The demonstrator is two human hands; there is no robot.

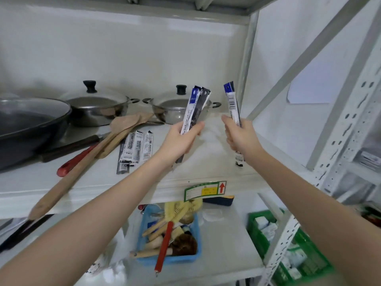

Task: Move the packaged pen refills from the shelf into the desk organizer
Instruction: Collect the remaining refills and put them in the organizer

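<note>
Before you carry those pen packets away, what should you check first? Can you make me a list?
1. Left hand grips its bundle of refill packets firmly: ok, fingers are wrapped round them.
2. Right hand holds its single refill packet: ok, held upright.
3. All packets off the shelf: not ok, loose packets still lie there beside the wooden spatulas.
4. A free hand for those: not ok, both hands are full.
5. Desk organizer ready: cannot tell, it is not in view.
6. Nearest pot clear of the held bundle: cannot tell, the bundle overlaps the pot in this view.
</note>
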